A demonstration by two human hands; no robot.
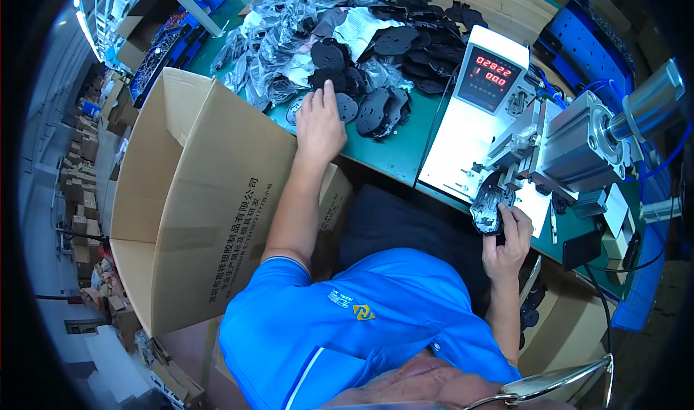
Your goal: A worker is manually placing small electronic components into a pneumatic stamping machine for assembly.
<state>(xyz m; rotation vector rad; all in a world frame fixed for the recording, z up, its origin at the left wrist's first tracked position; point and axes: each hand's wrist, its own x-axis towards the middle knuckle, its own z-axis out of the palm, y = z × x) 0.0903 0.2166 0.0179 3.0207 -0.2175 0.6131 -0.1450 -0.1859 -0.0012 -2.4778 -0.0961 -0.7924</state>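
My left hand [321, 124] reaches out to the near edge of a pile of flat black plastic plates [331, 54] on the green bench. Its fingers are stretched forward, their tips at the plates, and I see nothing gripped in them. My right hand [509, 242] pinches the near end of a black plastic shell [489, 206] with a shiny, clear-looking surface. The shell's far end sits beneath the head of a metal press [533, 150]. Behind it stands a white control box [491, 69] with a lit red display.
A large open cardboard box [217, 200] stands at my left, against the bench. Clear plastic bags [278, 27] cover the far left of the bench. Blue bins [163, 48] stand beyond, and a thick metal cylinder [643, 106] juts out from the press. Another carton [564, 316] is below right.
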